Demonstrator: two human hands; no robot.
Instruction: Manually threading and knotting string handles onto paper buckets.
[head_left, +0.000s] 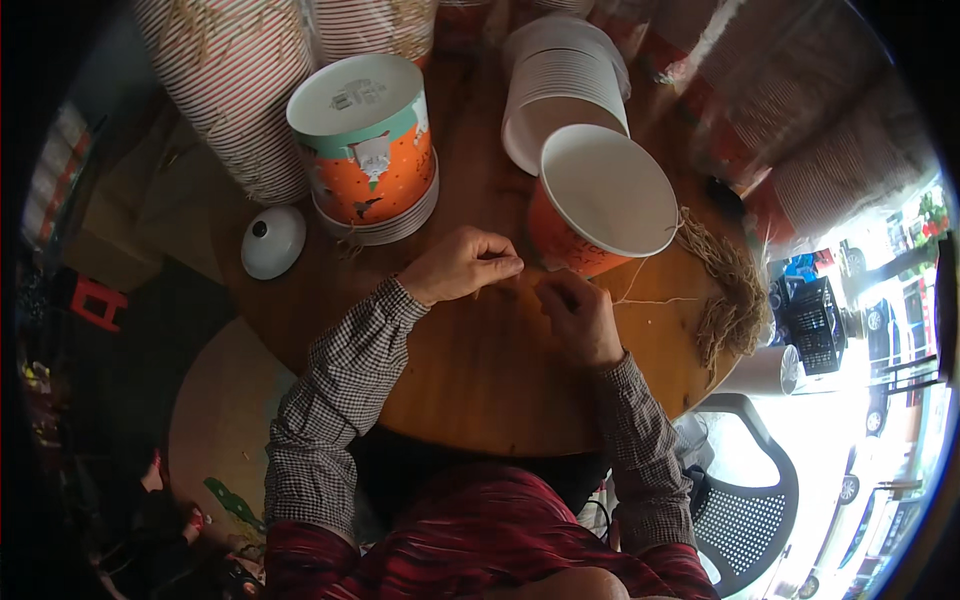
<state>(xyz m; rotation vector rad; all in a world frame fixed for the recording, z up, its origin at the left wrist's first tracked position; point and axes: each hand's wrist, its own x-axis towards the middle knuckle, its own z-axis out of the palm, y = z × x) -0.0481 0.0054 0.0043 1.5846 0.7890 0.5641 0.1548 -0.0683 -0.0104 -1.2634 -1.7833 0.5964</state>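
Over the wooden table (470, 390), my left hand (462, 266) is closed in a pinch, thumb against forefinger. Whatever lies in that pinch is too small to make out. My right hand (582, 316) is curled with its fingers pressed together, close to the left fingertips; what it grips is hidden. Just beyond both hands stands an orange paper bucket (556, 240) with a white inside, its open mouth tilted toward me. A thin string (655, 301) runs near my right hand and the bucket's side. A bundle of tan twine (735, 290) hangs over the table's right edge.
Left of centre, an orange and green bucket (365, 180) stands on stacked rims. A white lid (273, 243) with a black knob lies beside it. Tall bucket stacks (235, 100) and a white bucket stack (565, 95) stand behind. A grey chair (745, 500) is at the lower right.
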